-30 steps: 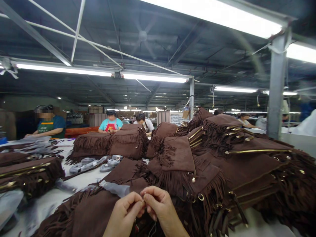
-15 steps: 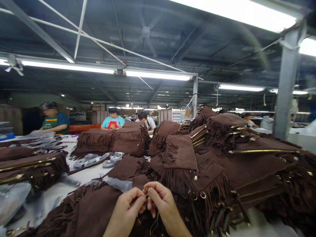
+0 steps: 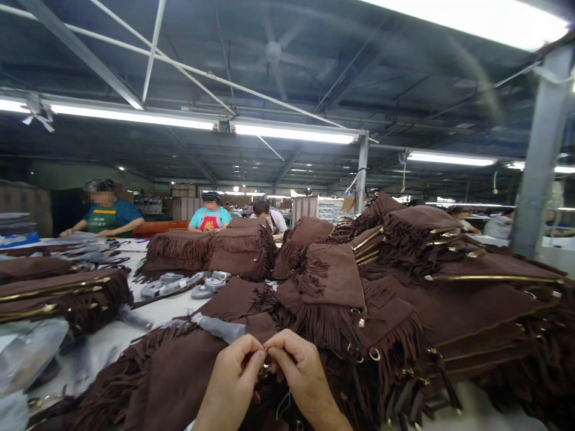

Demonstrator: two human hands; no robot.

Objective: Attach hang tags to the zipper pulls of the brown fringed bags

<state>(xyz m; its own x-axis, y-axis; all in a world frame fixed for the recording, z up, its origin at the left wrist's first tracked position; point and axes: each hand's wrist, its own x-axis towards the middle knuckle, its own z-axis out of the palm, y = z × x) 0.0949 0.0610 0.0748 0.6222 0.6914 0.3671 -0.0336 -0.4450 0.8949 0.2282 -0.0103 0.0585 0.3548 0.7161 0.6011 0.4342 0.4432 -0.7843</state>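
Note:
My left hand (image 3: 234,376) and my right hand (image 3: 300,372) meet fingertip to fingertip at the bottom middle, both closed in a pinch. What they pinch is mostly hidden by the fingers; a bit of gold-coloured metal shows just below the fingertips. A thin pale string (image 3: 283,404) hangs in a loop beneath my right hand. Under and around both hands lie dark brown fringed bags; one brown bag (image 3: 179,374) is just left of my left hand. Beyond the fingertips, a strip of translucent wrapping (image 3: 220,327) rests on the brown material.
Tall stacks of brown fringed bags (image 3: 476,305) with gold zippers fill the right side. Wrapped straps (image 3: 211,284) lie on the white table (image 3: 148,299), and clear plastic (image 3: 33,353) is at left. Co-workers sit across the table, one in a green apron (image 3: 108,218).
My hands have come closer together, their fingertips now touching, and a little more gold-coloured metal shows below them. The view has shifted slightly left.

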